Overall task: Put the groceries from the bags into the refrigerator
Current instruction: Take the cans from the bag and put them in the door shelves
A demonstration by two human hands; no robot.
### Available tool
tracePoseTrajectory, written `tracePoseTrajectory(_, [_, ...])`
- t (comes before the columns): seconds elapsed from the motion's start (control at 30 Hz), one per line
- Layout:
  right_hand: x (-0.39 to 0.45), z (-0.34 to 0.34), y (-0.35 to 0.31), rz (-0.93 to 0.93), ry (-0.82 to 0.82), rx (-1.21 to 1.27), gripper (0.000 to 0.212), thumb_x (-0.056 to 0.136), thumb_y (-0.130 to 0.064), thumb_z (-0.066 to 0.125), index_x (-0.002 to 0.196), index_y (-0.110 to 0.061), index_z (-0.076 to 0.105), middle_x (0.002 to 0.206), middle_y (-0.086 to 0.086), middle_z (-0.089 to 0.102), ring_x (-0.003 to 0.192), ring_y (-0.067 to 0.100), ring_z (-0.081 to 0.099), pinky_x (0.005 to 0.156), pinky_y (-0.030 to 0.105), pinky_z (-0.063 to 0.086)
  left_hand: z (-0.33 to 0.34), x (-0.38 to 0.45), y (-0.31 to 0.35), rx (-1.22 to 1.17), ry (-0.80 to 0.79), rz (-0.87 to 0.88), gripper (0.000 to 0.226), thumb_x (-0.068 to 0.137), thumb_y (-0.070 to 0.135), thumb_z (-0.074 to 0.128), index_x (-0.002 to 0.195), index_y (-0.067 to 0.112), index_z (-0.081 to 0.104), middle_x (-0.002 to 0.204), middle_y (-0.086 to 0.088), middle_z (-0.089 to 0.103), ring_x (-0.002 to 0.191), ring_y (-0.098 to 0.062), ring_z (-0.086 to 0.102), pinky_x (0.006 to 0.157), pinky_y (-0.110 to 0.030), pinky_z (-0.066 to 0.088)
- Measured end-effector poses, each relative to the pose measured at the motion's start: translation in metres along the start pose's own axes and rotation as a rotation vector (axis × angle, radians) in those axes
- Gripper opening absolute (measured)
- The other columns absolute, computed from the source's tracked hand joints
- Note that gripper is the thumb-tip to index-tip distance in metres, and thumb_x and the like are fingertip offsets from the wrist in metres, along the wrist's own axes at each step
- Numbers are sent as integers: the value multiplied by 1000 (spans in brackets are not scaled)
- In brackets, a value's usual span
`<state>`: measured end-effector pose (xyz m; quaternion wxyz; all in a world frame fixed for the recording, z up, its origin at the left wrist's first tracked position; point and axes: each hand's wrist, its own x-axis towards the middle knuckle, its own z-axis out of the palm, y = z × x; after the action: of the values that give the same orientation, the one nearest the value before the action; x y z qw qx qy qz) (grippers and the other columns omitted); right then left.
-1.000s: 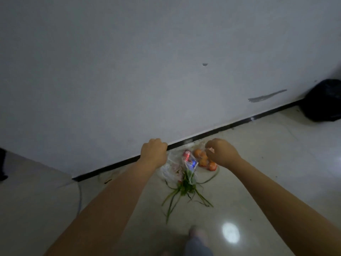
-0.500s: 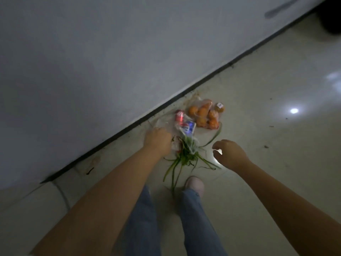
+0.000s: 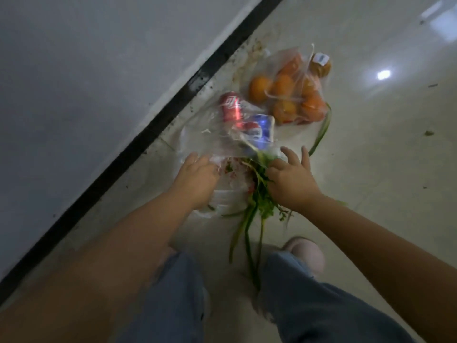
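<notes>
Two clear plastic bags lie on the pale floor by the wall. The far bag of oranges holds several oranges. The near clear bag holds a red cola can, a blue cola can and a bunch of green onions whose stalks trail toward my feet. My left hand rests on the near bag's plastic with fingers reaching forward. My right hand lies on the greens, fingers spread and relaxed. No refrigerator is in view.
A grey wall with a black baseboard runs diagonally at the left. My jeans-clad legs and a pale slipper stand just below the bags. Glossy floor stretches to the right with small debris specks.
I have bent down, so the bags look much larger. My right hand moved from open air onto the greens and uncurled. My left hand stays on the near bag.
</notes>
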<state>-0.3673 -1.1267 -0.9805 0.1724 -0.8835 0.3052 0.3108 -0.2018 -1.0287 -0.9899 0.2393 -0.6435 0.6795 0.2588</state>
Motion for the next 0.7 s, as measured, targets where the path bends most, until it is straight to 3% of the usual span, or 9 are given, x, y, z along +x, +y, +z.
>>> tracePoseTrajectory(0.1, [37,23,13,-212,87,-76,30,88,-27,46,110,-20,66,128,-3,59,137,30,32,115,53,14,25,36,-26,189,319,182,32,34,28,91,61,17,76,77,1,75,93,-22,72,78,-40,57])
tracePoseTrajectory(0.17, [56,40,16,-359,147,-153,26,69,-32,56,86,-26,75,100,-10,73,113,27,60,99,46,43,45,62,-41,207,424,252,35,29,28,92,58,17,75,77,0,76,91,-23,73,76,-42,58])
tracePoseTrajectory(0.23, [75,54,19,-371,220,-238,28,60,-39,55,78,-31,75,90,-16,74,99,19,68,84,35,54,58,87,-54,239,500,287,32,38,25,90,65,17,75,87,-2,77,105,-26,65,87,-41,51])
tracePoseTrajectory(0.3, [89,65,23,-317,266,-259,28,64,-39,53,79,-30,75,88,-15,74,93,19,70,76,29,55,70,104,-62,230,542,292,29,44,21,89,69,15,76,93,-5,76,111,-26,53,91,-42,41])
tracePoseTrajectory(0.4, [98,68,18,-141,329,-315,22,59,-36,70,77,-25,74,83,-9,74,85,20,69,70,26,43,70,111,-61,209,473,195,33,43,26,88,72,15,77,97,-5,76,109,-25,66,87,-43,53])
tracePoseTrajectory(0.43, [96,65,13,-77,319,-310,23,64,-36,66,80,-23,74,87,-7,73,89,20,67,72,28,39,64,111,-56,223,429,152,36,49,29,86,81,16,77,106,-6,73,115,-24,63,91,-44,52])
tracePoseTrajectory(0.5, [93,64,8,-23,308,-238,28,79,-31,54,98,-18,69,107,-1,69,106,24,58,82,31,39,57,114,-51,282,395,96,44,80,31,66,120,13,62,140,-8,50,142,-24,31,113,-46,29])
tracePoseTrajectory(0.57, [94,52,11,-1,351,-256,28,77,-30,62,100,-14,68,109,1,68,106,26,55,81,32,44,48,120,-52,335,309,32,45,95,24,44,139,11,41,153,-7,27,148,-25,6,118,-46,9])
tracePoseTrajectory(0.7, [114,32,33,2,291,-283,27,90,-25,44,111,-16,58,119,-1,59,116,25,39,90,36,31,37,139,-67,320,339,-86,38,95,20,45,132,13,47,139,-7,43,135,-25,32,111,-39,26])
